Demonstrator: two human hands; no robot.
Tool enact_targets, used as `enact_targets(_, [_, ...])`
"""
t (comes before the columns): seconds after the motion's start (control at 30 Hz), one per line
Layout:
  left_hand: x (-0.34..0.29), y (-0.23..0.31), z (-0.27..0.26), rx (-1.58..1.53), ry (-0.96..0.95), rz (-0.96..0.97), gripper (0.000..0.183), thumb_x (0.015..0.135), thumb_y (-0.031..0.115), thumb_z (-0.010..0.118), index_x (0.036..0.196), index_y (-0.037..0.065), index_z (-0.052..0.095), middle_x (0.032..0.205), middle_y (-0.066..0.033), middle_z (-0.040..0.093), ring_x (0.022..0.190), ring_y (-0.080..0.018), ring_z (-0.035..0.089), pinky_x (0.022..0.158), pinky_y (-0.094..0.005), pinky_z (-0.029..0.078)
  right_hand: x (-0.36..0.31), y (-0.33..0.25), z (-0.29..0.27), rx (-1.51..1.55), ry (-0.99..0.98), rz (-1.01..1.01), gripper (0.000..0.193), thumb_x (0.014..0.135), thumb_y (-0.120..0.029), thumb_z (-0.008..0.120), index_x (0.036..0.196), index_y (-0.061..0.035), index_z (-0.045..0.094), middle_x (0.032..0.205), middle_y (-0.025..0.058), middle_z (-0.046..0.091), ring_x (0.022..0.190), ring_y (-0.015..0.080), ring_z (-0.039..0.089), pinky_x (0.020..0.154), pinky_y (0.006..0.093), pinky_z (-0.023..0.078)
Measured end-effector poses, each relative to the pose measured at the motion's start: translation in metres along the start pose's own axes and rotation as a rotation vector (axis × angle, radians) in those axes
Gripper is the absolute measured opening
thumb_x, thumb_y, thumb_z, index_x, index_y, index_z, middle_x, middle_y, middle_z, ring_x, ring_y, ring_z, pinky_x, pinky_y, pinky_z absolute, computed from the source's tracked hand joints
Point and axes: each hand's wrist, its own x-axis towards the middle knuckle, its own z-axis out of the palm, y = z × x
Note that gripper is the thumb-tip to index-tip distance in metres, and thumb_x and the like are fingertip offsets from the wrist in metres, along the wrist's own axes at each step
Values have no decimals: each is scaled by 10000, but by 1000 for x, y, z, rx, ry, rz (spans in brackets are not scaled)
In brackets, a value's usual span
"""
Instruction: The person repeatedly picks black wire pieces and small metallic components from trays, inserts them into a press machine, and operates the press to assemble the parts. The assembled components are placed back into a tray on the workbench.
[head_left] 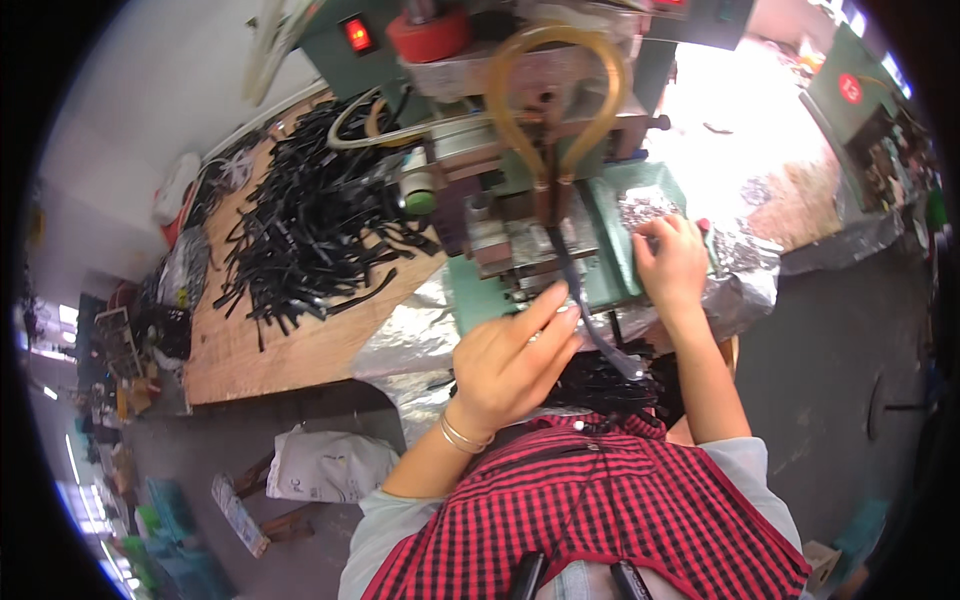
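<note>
A black strap runs from under the press head of a green bench machine down toward my lap. My left hand pinches it with the fingertips just in front of the machine. A ring and a bracelet are on that hand and wrist. To the right, my right hand reaches over a green tray, its fingers bent down at small shiny metal pieces. Whatever lies between those fingertips is too small to make out.
A large heap of black straps covers the wooden table on the left. More dark straps lie on my lap. A looped yellowish tube rises above the press. Crinkled foil covers the table edge. A white sack stands below.
</note>
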Motion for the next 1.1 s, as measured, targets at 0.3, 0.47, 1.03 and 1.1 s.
enact_targets(0.3, [-35, -112, -139, 814, -385, -218, 205, 816, -16, 734, 1008, 52, 757, 943, -105, 686, 899, -282, 635, 784, -402, 488, -1, 13, -18, 186, 126, 51, 114, 878, -127, 758, 966, -68, 713, 888, 97, 736, 817, 309, 713, 745, 404, 556])
enact_targets(0.47, [-108, -194, -147, 879, -770, -71, 92, 827, 81, 625, 867, 11, 667, 953, -116, 577, 932, -302, 583, 807, -407, 475, -1, 18, -26, 197, -168, 171, 146, 865, -102, 785, 1003, -66, 753, 927, 70, 734, 851, 254, 715, 789, 345, 559])
enact_targets(1.03, [-88, -200, -82, 628, -143, -520, 160, 907, 61, 653, 1058, 19, 684, 949, -155, 698, 842, -371, 688, 742, -433, 545, 1, 8, -17, 374, 104, 156, 123, 900, -61, 732, 1022, -56, 745, 973, 115, 746, 937, 309, 712, 864, 403, 549])
enact_targets(1.1, [-85, -192, -65, 585, -43, -564, 147, 939, 76, 682, 1074, 19, 696, 958, -129, 739, 833, -291, 730, 750, -367, 568, -4, 18, -21, 274, 181, 19, 130, 915, -41, 714, 1039, -51, 751, 985, 113, 751, 963, 301, 714, 895, 407, 543])
